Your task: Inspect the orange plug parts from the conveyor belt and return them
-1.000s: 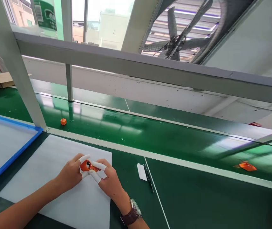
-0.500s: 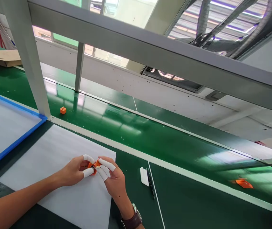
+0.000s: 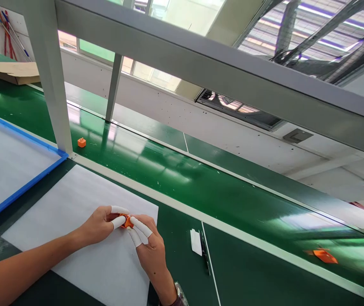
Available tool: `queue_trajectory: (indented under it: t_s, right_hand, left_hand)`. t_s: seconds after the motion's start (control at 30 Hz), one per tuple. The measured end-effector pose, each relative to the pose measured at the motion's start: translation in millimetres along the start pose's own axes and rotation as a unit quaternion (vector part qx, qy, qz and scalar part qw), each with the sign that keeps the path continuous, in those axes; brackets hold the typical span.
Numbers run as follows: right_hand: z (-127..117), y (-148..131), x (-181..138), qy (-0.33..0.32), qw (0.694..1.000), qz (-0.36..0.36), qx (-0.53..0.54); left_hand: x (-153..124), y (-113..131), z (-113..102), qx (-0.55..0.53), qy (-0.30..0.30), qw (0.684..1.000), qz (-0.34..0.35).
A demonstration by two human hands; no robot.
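Observation:
My left hand (image 3: 100, 225) and my right hand (image 3: 152, 246) meet over a white sheet (image 3: 105, 272) on the dark green bench. Both wear white finger cots on several fingertips. Between them is a small orange plastic part (image 3: 127, 221), pinched by the thumb and fingers of each hand. The fingers cover much of it, so its full shape is hidden. A watch (image 3: 179, 293) is on my right wrist.
On the green conveyor belt, an orange plug (image 3: 81, 143) lies left and an orange piece (image 3: 325, 256) right. Right of the sheet are a white card (image 3: 196, 242) and a thin black tool (image 3: 205, 253). A blue-framed tray (image 3: 25, 183) lies left; a grey post (image 3: 49, 80) rises behind.
The fingers have closed further over the orange part, whose dark inside showed before. Both orange pieces on the belt have shifted left relative to the bench. The view has turned slightly.

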State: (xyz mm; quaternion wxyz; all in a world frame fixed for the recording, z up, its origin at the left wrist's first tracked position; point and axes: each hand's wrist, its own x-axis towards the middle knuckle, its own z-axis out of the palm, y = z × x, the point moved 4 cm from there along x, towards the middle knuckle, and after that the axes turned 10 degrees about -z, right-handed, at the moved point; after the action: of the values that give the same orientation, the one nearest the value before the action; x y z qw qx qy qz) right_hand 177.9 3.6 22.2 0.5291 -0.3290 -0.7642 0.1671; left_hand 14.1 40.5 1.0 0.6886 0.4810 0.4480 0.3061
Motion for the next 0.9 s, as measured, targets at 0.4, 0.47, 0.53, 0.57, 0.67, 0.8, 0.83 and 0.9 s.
queue_trajectory:
  t_s: [0.4,0.47,0.53,0.57,0.67,0.8,0.83,0.9]
  right_hand:
    - [1,2,-1,-0.027,0.999,-0.029,-0.009]
    - [0,4,1,-0.045,0.997,0.032,0.056]
    - [-1,8,1,-0.042,0.982,0.124,0.134]
    - [-2,11,0,-0.034,0.971,0.171,0.166]
    - [-2,21,-6,-0.019,0.94,0.271,0.208]
    - [-2,28,-11,-0.025,0.92,0.323,0.219]
    - [-2,28,-11,-0.026,0.917,0.328,0.224]
    - [-2,28,-9,-0.026,0.915,0.332,0.23]
  left_hand:
    - [-10,16,10,0.069,-0.083,0.993,0.052]
    - [-9,12,9,0.047,-0.067,0.996,0.027]
    - [-8,11,8,0.024,-0.053,0.998,0.006]
    - [-8,11,8,0.018,-0.049,0.999,0.002]
    - [-8,11,9,0.012,-0.054,0.998,0.009]
    - [-9,5,11,0.028,-0.051,0.998,0.024]
    - [-10,3,12,0.035,-0.047,0.998,0.027]
    - [-10,1,14,0.048,-0.041,0.997,0.033]
